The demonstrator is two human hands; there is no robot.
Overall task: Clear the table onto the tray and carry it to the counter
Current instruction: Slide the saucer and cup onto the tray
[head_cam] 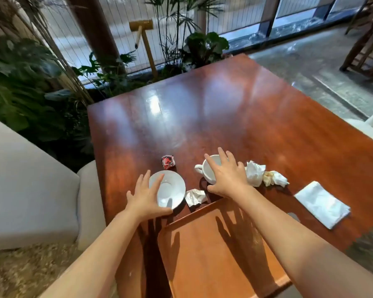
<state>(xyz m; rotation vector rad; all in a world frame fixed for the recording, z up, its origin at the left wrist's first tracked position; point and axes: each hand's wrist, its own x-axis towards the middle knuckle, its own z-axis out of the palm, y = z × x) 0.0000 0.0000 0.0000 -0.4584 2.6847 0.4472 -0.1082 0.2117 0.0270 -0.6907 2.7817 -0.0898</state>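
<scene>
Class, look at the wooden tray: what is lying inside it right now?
The wooden tray holds no objects; only shadows of the arms fall on it. The forearms cover strips of its surface, so those parts cannot be checked. The saucer and cup remain on the table.

No text, brand, number or sign can be read anywhere. The small red-and-black wrapper (pixel 167 161), at twelve o'clock from the white saucer (pixel 169 188) on the table (pixel 202 117), carries print too blurred to make out.
</scene>
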